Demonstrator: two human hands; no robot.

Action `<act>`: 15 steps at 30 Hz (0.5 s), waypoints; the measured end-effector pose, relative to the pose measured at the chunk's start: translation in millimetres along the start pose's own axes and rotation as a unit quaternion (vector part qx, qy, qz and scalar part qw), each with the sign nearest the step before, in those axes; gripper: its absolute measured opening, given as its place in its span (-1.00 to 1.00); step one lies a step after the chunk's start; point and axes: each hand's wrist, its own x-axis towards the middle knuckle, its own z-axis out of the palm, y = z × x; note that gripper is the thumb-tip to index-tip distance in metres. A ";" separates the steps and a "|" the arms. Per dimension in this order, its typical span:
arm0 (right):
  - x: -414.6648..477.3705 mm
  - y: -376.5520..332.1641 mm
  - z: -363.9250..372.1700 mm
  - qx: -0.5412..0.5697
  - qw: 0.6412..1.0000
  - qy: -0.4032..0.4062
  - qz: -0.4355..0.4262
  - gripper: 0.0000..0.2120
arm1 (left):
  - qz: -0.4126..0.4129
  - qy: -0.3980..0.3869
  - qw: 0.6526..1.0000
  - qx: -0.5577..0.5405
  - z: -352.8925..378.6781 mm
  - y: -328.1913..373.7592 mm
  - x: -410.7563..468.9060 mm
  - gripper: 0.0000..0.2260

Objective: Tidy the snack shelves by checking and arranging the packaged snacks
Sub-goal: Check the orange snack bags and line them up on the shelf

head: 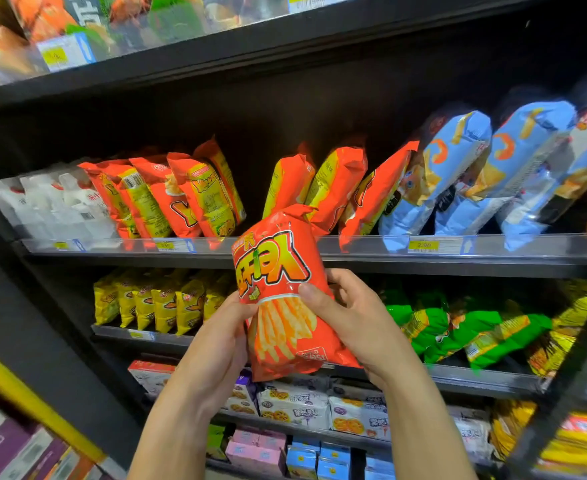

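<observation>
both hands — left hand (216,344), right hand (351,323) — fingers clamped on the orange snack bag (281,299).

You stand in a shop, at its snack aisle.
Black tiered shelves (389,263) face you, each front edge carrying a clear rail (320,245) with yellow price labels (423,244); rows of identical orange bags (198,195), blue bags (451,168), green bags (458,327) and biscuit boxes (295,407) fill them.

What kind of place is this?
Likely a shop's snack aisle: tiered shelves of snack bags in rows, yellow price tags on the shelf edges; left hand and right hand hold one orange fries bag.
</observation>
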 end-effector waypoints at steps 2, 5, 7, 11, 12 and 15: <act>0.2 1.8 2.1 -0.017 1.000 0.002 -0.021 -0.39 | 0.006 -0.008 1.000 -0.004 -0.6 6.5 -4.5 -0.65; -1.9 0.6 2.8 -0.030 0.999 -0.012 -0.028 -0.38 | 0.029 0.010 0.999 0.018 0.5 7.4 -12.4 -0.80; -3.4 -1.7 2.7 -0.029 0.999 -0.038 -0.023 -0.38 | 0.065 -0.004 0.998 -0.001 -3.4 5.3 -25.6 -0.63; 0.5 -3.0 6.6 -0.023 0.999 -0.033 -0.025 -0.26 | 0.120 -0.016 0.992 0.032 -11.5 12.7 -28.5 -0.29; 2.8 -3.5 7.6 -0.012 0.999 -0.034 -0.023 -0.27 | 0.122 -0.020 0.992 0.032 -14.0 15.2 -25.8 -0.18; 10.4 -8.2 11.0 0.002 0.998 -0.063 -0.024 -0.44 | 0.112 -0.026 0.993 0.020 -22.4 22.7 -27.1 -0.11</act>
